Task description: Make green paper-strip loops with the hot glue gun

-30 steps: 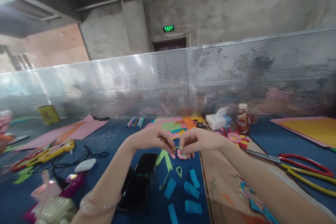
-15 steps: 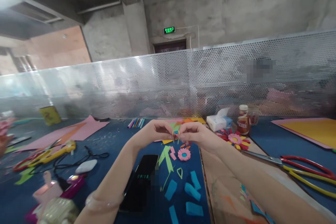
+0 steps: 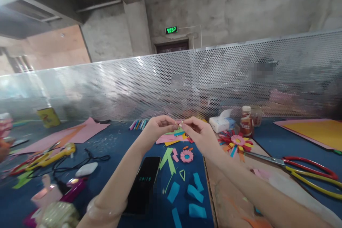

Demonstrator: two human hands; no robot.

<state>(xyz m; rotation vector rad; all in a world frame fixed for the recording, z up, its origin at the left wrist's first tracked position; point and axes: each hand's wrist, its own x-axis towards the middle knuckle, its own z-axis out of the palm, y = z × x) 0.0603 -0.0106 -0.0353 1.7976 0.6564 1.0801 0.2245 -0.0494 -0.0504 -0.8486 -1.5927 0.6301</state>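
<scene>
My left hand (image 3: 161, 130) and my right hand (image 3: 199, 133) meet fingertip to fingertip above the far part of the blue table. Both are closed in a pinch on a small pale strip (image 3: 181, 124), mostly hidden by the fingers. Beneath them lie pink, green and yellow paper sheets (image 3: 167, 139). Closer to me are a pink paper flower (image 3: 183, 156) with a blue centre, green strips (image 3: 171, 162), a small green triangular loop (image 3: 182, 175) and several blue pieces (image 3: 196, 194).
A phone (image 3: 145, 181) lies below my left forearm. On the right are large scissors (image 3: 280, 162), a red-and-yellow paper flower (image 3: 237, 140), a tissue box (image 3: 220, 123) and a bottle (image 3: 246, 123). A yellow glue gun (image 3: 50, 156) and cord lie left. Another person's hand (image 3: 4, 148) shows at the left edge.
Both hands have risen slightly and still pinch together. The small piece between them sits higher and shows less; more of the paper sheets below is visible.
</scene>
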